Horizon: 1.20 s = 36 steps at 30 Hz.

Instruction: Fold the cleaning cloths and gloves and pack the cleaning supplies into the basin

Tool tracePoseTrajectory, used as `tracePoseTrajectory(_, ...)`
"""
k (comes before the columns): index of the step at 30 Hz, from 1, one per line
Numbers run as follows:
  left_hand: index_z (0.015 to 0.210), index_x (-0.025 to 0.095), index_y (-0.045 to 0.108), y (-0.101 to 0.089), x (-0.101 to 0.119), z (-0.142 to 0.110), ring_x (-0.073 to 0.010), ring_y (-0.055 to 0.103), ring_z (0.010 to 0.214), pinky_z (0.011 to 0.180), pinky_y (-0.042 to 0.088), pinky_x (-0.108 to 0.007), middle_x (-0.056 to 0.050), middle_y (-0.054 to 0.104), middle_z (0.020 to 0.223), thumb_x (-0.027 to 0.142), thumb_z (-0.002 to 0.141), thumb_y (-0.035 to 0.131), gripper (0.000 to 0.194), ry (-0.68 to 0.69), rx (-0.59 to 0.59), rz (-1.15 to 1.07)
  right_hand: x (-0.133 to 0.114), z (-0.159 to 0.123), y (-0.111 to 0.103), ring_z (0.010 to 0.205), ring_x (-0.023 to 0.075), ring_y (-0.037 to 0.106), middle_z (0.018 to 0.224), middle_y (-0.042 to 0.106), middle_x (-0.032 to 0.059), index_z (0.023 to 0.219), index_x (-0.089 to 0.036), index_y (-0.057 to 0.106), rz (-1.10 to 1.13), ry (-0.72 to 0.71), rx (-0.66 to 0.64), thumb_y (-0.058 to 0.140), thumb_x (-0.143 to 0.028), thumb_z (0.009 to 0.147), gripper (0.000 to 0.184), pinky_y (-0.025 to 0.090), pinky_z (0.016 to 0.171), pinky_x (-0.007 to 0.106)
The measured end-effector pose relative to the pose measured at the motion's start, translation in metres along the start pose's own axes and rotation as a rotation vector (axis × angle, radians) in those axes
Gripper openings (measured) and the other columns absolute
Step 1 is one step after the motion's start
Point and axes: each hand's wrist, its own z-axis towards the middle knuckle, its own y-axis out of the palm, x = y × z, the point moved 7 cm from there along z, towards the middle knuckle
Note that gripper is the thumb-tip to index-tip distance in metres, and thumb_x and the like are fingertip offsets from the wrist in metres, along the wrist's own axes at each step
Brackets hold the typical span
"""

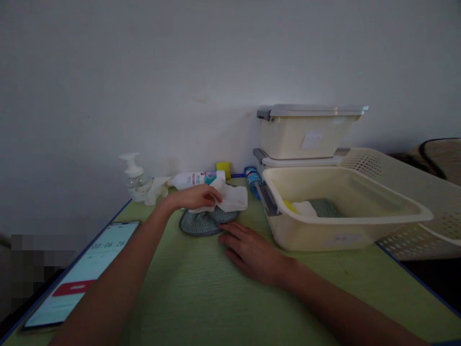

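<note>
Forearms (133, 269) cross a green table (201, 298) set against a plain pale wall (187, 72), room light dim; phone (93, 257) flat at left, bottles (196, 179) and a yellow sponge (223, 169) at the back, open tub (324, 235) at right. Left hand (198, 197): fingers curled, pinching the white cloth (234, 196) above the grey cloth (201, 224); right hand (252, 252): palm down, fingers slightly spread, fingertips at the grey cloth's right edge. Both cloths mid-table, left of the tub, long axes roughly side to side, the white one's free end pointing right.
</note>
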Motion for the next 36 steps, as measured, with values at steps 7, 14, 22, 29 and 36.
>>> tracePoseTrajectory(7,0.092,0.016,0.064,0.021,-0.013,0.003,-0.0182,0.06,0.094,0.081,0.045,-0.027,-0.008,0.066,0.105,0.013,0.067,0.053,0.028,0.022,-0.094,0.028,-0.001,0.001,0.0,0.12,0.0219,0.043,0.129,0.048,0.0136,0.108,-0.011,0.057,-0.021,-0.001,-0.026,0.042,-0.021,0.089,0.026,0.035,0.102,0.035)
tracePoseTrajectory(14,0.105,0.022,0.062,-0.02,0.003,-0.012,-0.0167,0.063,0.083,0.071,0.046,-0.023,-0.004,0.067,0.099,0.02,0.069,0.055,0.036,0.009,0.04,0.025,0.0,0.0,0.0,0.12,0.0218,0.044,0.13,0.047,0.0137,0.109,-0.012,0.057,0.014,0.012,-0.024,0.043,-0.02,0.088,0.027,0.035,0.101,0.037)
tracePoseTrajectory(22,0.129,0.01,0.041,0.034,0.016,0.014,-0.0222,0.032,0.13,0.105,0.025,-0.037,-0.015,0.036,0.141,0.03,0.087,0.037,0.046,0.137,0.138,0.383,0.0,0.001,0.002,0.118,0.022,0.045,0.126,0.05,0.0133,0.109,-0.012,0.056,-0.007,0.007,-0.027,0.042,-0.02,0.089,0.026,0.035,0.101,0.036)
tracePoseTrajectory(29,0.128,0.008,0.042,0.07,-0.003,0.021,-0.0248,0.033,0.13,0.106,0.022,-0.038,-0.018,0.039,0.138,0.031,0.087,0.042,0.047,0.134,-0.009,0.438,0.0,0.002,0.004,0.115,0.0212,0.046,0.122,0.052,0.0125,0.109,-0.012,0.055,-0.008,-0.005,-0.042,0.039,-0.021,0.09,0.026,0.037,0.099,0.036)
tracePoseTrajectory(36,0.13,0.006,0.039,0.063,0.004,0.019,-0.0238,0.032,0.13,0.107,0.022,-0.037,-0.018,0.037,0.139,0.024,0.087,0.04,0.046,0.141,-0.053,0.434,-0.001,0.001,0.003,0.115,0.0214,0.047,0.121,0.053,0.0127,0.106,-0.012,0.056,-0.036,-0.025,-0.026,0.041,-0.02,0.089,0.024,0.038,0.099,0.036)
